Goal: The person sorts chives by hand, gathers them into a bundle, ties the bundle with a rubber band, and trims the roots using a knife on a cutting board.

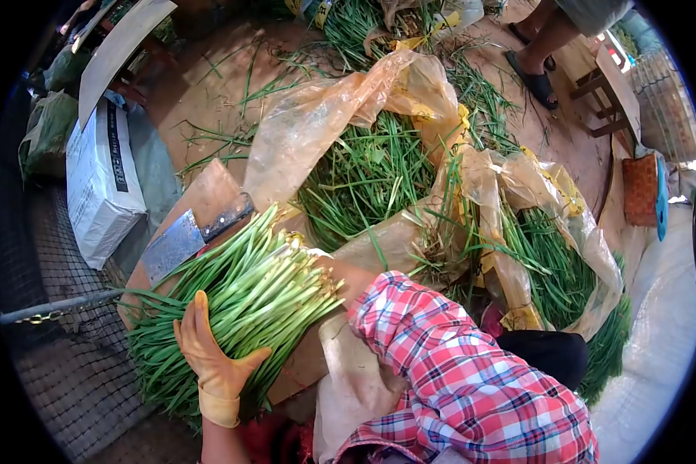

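A thick bundle of long green chives with pale stem ends point(263, 286) lies across a wooden board point(213, 185) in front of me. My left hand point(218, 357), in a yellow-orange glove, rests against the near side of the bundle with its fingers stretched out and the thumb apart. From the right, my plaid-sleeved arm reaches over to the stem ends. My right hand point(317, 253) is mostly hidden behind the stems, so its fingers do not show. A cleaver point(184, 241) with a dark handle lies flat on the board just beyond the bundle.
Open plastic sacks point(301, 147) of loose greens point(367, 174) stand ahead and to the right point(553, 263). A white box point(104, 182) sits at left above dark netting point(66, 379). A person's sandalled feet point(533, 77) stand near a wooden stool point(607, 93). Loose leaves litter the floor.
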`<state>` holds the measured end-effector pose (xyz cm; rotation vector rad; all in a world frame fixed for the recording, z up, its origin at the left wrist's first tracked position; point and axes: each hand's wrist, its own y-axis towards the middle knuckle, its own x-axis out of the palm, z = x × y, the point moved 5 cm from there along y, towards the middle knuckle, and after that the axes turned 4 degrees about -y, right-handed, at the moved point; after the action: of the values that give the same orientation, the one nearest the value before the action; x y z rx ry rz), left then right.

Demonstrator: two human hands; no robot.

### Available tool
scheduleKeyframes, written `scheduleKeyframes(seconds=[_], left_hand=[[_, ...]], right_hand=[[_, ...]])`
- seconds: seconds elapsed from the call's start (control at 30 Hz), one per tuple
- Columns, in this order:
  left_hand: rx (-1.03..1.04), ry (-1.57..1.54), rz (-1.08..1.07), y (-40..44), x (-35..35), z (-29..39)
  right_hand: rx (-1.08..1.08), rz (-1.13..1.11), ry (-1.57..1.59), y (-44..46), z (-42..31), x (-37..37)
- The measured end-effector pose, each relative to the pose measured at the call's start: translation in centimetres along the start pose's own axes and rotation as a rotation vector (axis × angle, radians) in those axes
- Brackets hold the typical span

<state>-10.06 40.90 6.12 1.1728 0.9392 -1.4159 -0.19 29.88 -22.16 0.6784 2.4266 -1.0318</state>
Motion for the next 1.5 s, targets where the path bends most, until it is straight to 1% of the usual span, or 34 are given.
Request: scheduleKeyframes(seconds=[0.03, 0.1, 0.13, 0.2, 0.23, 0.27, 0.3, 0.37, 0.4, 0.47, 0.53, 0.6, 0.63, 0.7, 0.77, 0.8, 0.83, 0.87, 0.9, 0.93, 0.97, 1.03, 1.1, 1.13, 1.17, 1.23, 1.27, 1.33, 1.37, 1.43, 1.5], left_hand=[[-0.003, 0.002, 0.0, 0.0, -0.2, 0.0], [-0.06, -0.033, -0.055, 0.1, -0.1, -0.3], [-0.038, -0.026, -0.013, 0.1, -0.1, -0.1], [-0.065, -0.029, -0.035, 0.3, -0.1, -0.1], [-0.091, -0.024, -0.059, 0.4, -0.1, -0.2], [-0.052, -0.048, -0.021, 0.6, -0.2, -0.2], [-0.056, -0.035, -0.015, 0.7, -0.4, -0.1], [-0.018, -0.055, 0.001, 0.6, -0.4, -0.6], [-0.028, -0.043, 0.022, 1.1, -0.7, -0.7], [-0.145, -0.072, -0.077, 0.9, -0.7, -0.8], [-0.155, -0.046, -0.107, 1.0, -0.7, -1.1], [-0.186, -0.039, -0.17, 1.5, -1.1, -1.4], [-0.198, -0.055, -0.209, 1.8, -1.3, -1.6], [-0.166, -0.116, -0.215, 2.2, -1.6, -2.1], [-0.112, -0.184, -0.123, 2.0, -1.8, -2.9], [-0.128, -0.183, -0.121, 1.6, -2.0, -3.4], [-0.056, -0.251, -0.071, 1.5, -2.4, -3.4], [0.019, -0.319, -0.023, 1.1, -2.8, -3.2], [0.01, -0.32, -0.02, 0.5, -3.3, -2.7], [-0.052, -0.167, -0.124, -0.4, -3.4, -2.0], [-0.113, -0.019, -0.231, -1.2, -3.1, -1.5], [-0.122, 0.017, -0.251, -2.6, -1.8, -1.0], [-0.122, 0.122, -0.242, -2.9, -1.2, -0.5], [-0.131, 0.113, -0.236, -3.0, -0.9, -0.5], [-0.125, 0.162, -0.223, -2.8, -0.6, -0.7], [-0.12, 0.209, -0.214, -2.6, -0.3, -0.8], [-0.113, 0.204, -0.225, -2.6, -0.3, -0.9], [-0.114, 0.206, -0.243, -2.2, -0.6, -1.3], [-0.123, 0.208, -0.241, -2.0, -0.8, -1.6], [-0.118, 0.161, -0.286, -1.5, -0.6, -1.9], [-0.114, 0.158, -0.279, -1.3, -0.6, -2.2]], right_hand=[[-0.039, 0.03, -0.005, -0.8, -0.6, -0.7], [-0.155, 0.182, 0.005, -3.7, -1.7, -4.2], [-0.264, 0.366, -0.004, -6.3, -2.1, -6.8], [-0.432, 0.769, -0.095, -12.7, -1.6, -11.7], [-0.386, 0.838, -0.142, -15.1, -0.7, -13.1], [-0.106, 0.548, -0.148, -16.1, 0.7, -12.6], [0.159, 0.251, -0.163, -17.4, 2.1, -11.9], [-0.106, -0.183, -0.083, -14.4, 7.1, 0.4], [-0.125, -0.178, -0.101, -15.8, 7.1, 1.0], [0.047, 0.007, 0.179, -18.3, 7.6, 1.5], [0.175, 0.436, -0.106, -24.3, 2.4, -7.3], [0.13, 0.633, 0.203, -28.5, -0.8, -12.0], [-0.107, 0.734, 0.099, -29.8, -3.0, -13.4], [-0.372, 0.436, 0.475, -31.2, -9.3, -14.4], [-0.36, 0.079, 0.454, -30.8, -15.2, -12.9], [-0.362, -0.033, 0.157, -28.7, -16.5, -11.0], [-0.472, 0.003, 0.041, -27.7, -18.2, -10.5], [-0.387, -0.012, -0.149, -25.6, -19.2, -9.4], [-0.324, 0.059, -0.228, -24.0, -19.5, -9.0], [-0.333, 0.063, -0.27, -21.8, -19.1, -8.4], [-0.284, 0.024, -0.17, -20.3, -18.4, -8.5], [-0.345, 0.091, -0.056, -20.6, -17.8, -8.4], [-0.348, 0.073, -0.505, -23.4, -19.3, -7.7], [-0.403, 0.013, -0.626, -24.1, -19.6, -6.3], [-0.571, 0.039, -0.727, -24.2, -19.8, -4.5], [-0.551, -0.041, -0.825, -24.4, -19.5, -2.2], [-0.556, -0.042, -0.827, -23.7, -19.1, -1.5], [-0.633, 0.076, -0.716, -21.6, -19.0, -0.8], [-0.642, 0.073, -0.719, -21.2, -19.2, -0.9], [-0.409, -0.185, -0.806, -20.7, -18.0, -0.8], [-0.389, -0.154, -0.791, -22.8, -17.9, -2.9]])
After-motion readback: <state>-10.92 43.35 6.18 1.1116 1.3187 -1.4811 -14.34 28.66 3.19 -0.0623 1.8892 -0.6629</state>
